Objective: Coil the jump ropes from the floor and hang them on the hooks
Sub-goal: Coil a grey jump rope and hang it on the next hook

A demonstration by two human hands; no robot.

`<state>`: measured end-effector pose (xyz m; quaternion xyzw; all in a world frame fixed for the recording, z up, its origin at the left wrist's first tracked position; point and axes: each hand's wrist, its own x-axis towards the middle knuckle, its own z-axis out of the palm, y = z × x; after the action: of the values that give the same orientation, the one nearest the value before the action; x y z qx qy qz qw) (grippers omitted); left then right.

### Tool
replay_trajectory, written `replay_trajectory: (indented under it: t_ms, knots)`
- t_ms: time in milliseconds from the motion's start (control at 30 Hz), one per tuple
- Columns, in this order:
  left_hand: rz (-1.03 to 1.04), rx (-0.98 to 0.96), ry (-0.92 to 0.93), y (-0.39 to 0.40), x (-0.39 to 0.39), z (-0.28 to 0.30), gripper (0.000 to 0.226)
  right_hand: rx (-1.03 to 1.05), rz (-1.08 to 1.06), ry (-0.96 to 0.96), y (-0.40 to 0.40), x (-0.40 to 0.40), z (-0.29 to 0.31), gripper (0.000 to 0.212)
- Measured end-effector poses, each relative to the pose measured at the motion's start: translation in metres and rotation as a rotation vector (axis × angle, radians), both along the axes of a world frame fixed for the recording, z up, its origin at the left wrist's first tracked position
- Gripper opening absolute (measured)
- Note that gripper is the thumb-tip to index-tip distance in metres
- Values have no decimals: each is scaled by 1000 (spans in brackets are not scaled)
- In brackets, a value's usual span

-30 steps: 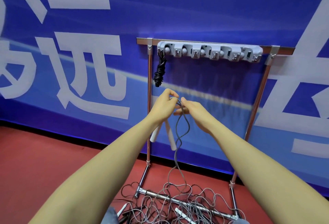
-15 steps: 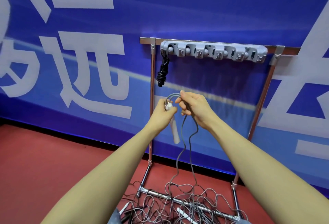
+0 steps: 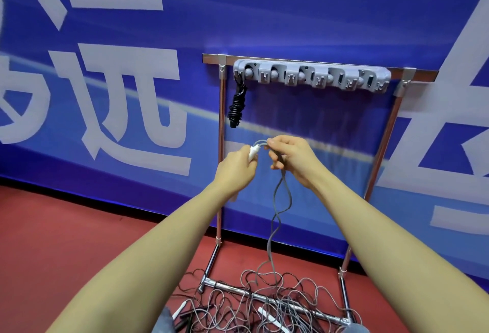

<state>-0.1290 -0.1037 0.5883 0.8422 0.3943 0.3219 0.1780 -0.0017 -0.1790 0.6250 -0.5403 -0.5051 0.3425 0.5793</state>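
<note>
Head view: left hand (image 3: 239, 164) grips white handles (image 3: 252, 151) of grey rope (image 3: 280, 200); right hand (image 3: 287, 156) pinches the cord just beside them. Rope hangs to tangle (image 3: 264, 303) on floor by rack (image 3: 221, 147). Black coil (image 3: 236, 106) hangs on leftmost hook of strip (image 3: 312, 74).

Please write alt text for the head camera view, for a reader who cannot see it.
Two bare hands hold a grey jump rope before a metal rack: the left hand grips its white handles, the right hand holds the cord. It trails down to tangled ropes on the red floor; a coiled black rope hangs on the grey hook rail.
</note>
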Motion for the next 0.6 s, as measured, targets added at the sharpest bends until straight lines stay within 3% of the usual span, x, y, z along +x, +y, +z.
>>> replay_trajectory:
  t_ms: [300, 433, 600]
  knots:
    - [-185, -324, -342, -15, -2, 17, 20, 163, -20, 162, -3, -3, 0, 18]
    - [-171, -408, -478, -17, 3, 18, 28, 166, -60, 51, -4, 1, 1, 21]
    - [-229, -508, -724, -19, 8, 29, 36, 57, -151, -175, -5, 2, -12, 43]
